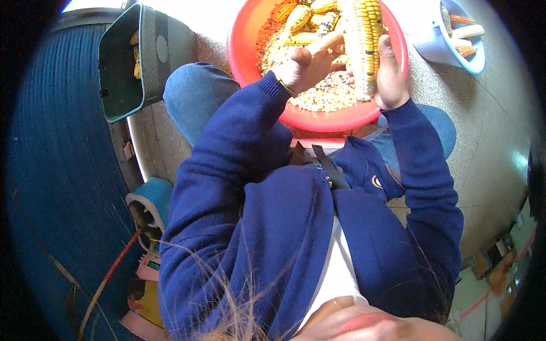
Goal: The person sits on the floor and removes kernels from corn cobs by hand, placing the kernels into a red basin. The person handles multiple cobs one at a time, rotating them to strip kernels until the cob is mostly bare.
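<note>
My right hand (391, 79) grips an upright ear of corn (367, 47) over the basin, thumb along its right side. Yellow kernels with a few dark ones still line the right part of the ear; its left side is pale bare cob. Just left of it is my left hand (313, 64), fingers apart and thumb raised, with a small pale bit by the fingers. Both hands are above a red plastic basin (309, 121). Loose mixed kernels (326, 96) fill its near part, and several whole corn ears (298, 18) lie at its far side. Bright glare washes out part of the held ear.
A grey-green bin (168, 55) lies tipped at left with corn pieces inside. At far right, a light blue bucket (439, 47) holds several stripped cobs (467, 32). My denim-covered knees (198, 96) flank the basin. A blue plastic object (158, 194) sits by my left elbow.
</note>
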Motion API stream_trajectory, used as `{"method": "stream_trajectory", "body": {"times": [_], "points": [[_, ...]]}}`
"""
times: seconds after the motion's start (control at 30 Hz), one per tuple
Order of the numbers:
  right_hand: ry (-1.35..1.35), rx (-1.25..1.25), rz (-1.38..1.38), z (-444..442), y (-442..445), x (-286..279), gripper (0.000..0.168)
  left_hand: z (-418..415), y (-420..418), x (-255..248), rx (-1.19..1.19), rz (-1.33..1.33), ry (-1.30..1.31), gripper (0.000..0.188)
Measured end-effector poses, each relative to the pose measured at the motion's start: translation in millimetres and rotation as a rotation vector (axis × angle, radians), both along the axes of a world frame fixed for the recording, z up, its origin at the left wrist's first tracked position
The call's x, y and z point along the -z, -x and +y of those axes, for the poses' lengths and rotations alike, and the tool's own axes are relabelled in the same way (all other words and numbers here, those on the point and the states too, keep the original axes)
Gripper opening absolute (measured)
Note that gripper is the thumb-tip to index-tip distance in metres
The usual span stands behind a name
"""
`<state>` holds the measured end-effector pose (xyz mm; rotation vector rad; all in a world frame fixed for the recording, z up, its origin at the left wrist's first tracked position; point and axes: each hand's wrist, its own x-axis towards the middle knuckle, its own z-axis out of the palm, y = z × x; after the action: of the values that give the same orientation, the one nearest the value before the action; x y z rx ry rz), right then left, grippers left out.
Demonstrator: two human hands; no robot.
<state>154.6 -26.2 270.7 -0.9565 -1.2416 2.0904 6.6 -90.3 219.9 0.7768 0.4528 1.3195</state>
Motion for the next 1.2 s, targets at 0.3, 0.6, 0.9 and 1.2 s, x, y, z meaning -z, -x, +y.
{"method": "stream_trajectory", "body": {"times": [0.3,0.6,0.9,1.2], "points": [[-0.110,-0.019,-0.013,2,-1,16,0.058,4,-1,-5,-0.059,0.087,0.048,0.108],[-0.431,-0.212,-0.128,-4,5,17,0.056,8,5,5,-0.284,-0.040,0.384,0.047],[-0.311,-0.060,-0.058,19,-2,19,0.047,-4,7,-21,0.065,-0.326,0.442,0.055],[-0.075,0.011,-0.001,15,-3,38,0.053,-6,-11,-20,-0.078,0.349,0.405,0.051]]}}
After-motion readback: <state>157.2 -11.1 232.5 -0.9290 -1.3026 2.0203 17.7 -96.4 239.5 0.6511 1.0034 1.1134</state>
